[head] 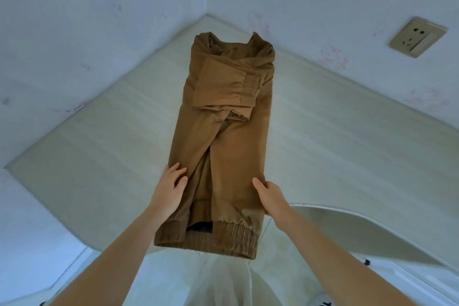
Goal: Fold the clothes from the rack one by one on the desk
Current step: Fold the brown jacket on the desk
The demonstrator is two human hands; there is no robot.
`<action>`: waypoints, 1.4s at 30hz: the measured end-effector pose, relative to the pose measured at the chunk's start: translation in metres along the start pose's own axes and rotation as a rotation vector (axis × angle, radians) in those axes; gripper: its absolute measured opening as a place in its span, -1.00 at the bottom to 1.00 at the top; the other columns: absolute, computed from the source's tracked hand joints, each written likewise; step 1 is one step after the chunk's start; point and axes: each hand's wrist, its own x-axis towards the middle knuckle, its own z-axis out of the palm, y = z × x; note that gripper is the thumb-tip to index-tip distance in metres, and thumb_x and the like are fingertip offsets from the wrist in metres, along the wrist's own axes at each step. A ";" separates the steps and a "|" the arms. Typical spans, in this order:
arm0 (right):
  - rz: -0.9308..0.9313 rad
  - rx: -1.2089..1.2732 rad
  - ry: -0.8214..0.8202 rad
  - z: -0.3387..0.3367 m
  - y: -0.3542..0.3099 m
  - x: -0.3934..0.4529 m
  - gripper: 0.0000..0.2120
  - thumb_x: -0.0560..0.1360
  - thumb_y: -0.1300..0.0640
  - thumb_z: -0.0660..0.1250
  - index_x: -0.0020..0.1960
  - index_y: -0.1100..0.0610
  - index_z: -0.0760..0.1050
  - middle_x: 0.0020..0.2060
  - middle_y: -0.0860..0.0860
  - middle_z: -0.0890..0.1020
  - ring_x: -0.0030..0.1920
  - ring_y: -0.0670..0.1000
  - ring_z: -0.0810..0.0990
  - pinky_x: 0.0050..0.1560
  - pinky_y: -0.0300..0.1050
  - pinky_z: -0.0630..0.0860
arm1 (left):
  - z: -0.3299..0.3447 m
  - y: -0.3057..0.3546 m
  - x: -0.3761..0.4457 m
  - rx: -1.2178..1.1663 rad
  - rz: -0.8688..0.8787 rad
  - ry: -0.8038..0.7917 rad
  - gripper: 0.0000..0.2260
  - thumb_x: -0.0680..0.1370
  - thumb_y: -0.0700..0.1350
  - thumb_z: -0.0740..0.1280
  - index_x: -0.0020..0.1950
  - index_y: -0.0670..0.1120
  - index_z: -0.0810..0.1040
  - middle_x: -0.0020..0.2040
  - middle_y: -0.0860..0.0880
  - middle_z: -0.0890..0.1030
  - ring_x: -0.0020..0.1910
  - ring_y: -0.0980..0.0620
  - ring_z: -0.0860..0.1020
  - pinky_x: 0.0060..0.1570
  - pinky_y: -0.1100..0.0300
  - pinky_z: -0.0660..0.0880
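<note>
A brown jacket point(223, 136) lies lengthwise on the pale desk point(335, 136), folded into a long narrow strip. Both sleeves are folded across its upper part, and its ribbed hem hangs slightly over the near edge. My left hand point(170, 190) rests flat on the jacket's left edge near the hem, fingers spread. My right hand point(269, 197) is at the right edge, thumb on top and fingers tucked under the fabric.
The desk sits in a corner between two white walls. A beige wall socket point(417, 37) is on the right wall. A curved white chair back point(360, 226) stands at the lower right, close to the desk's near edge.
</note>
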 end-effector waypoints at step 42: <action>0.190 0.753 -0.288 -0.086 -0.111 -0.039 -0.70 0.62 0.22 0.04 0.04 0.36 0.51 -0.25 0.25 0.62 -0.37 0.13 0.65 -0.42 -0.10 0.63 | -0.137 0.074 0.055 -0.103 0.123 -0.383 -0.88 0.51 0.12 0.39 -0.05 0.11 0.56 -0.10 0.12 0.60 -0.12 0.19 0.54 -0.13 0.38 0.40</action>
